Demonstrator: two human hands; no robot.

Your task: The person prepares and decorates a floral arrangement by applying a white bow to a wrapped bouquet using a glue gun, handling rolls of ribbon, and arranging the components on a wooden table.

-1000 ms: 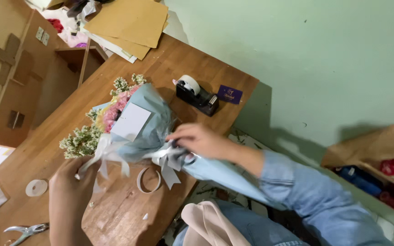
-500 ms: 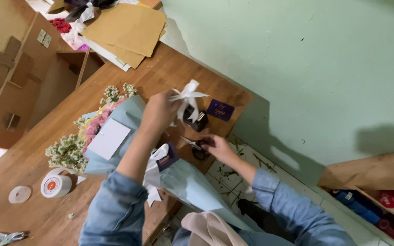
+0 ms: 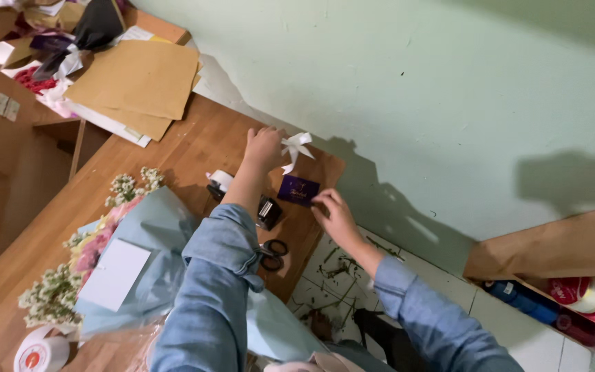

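My left hand (image 3: 264, 147) is raised over the far end of the wooden table (image 3: 194, 148) and grips a white ribbon bow (image 3: 295, 147). My right hand (image 3: 335, 213) reaches to the table's corner, fingertips touching a small dark purple card (image 3: 298, 189). Below my left sleeve lies a bouquet wrapped in pale blue paper (image 3: 149, 238) with pink and small white flowers (image 3: 53, 293) and a white card (image 3: 113, 273) on it. A black tape dispenser (image 3: 267, 211) and black scissors (image 3: 273, 253) sit between my arms.
Brown paper sheets (image 3: 136, 79) are stacked at the table's far left. A roll of white tape (image 3: 41, 353) stands at the near left edge. Plant scraps litter the tiled floor (image 3: 335, 269). Ribbon spools (image 3: 587, 293) fill a wooden shelf at right. A green wall is ahead.
My left hand carried the white bow up and away from the bouquet toward the table's far corner. My right hand moved from the bouquet's wrap to the purple card.
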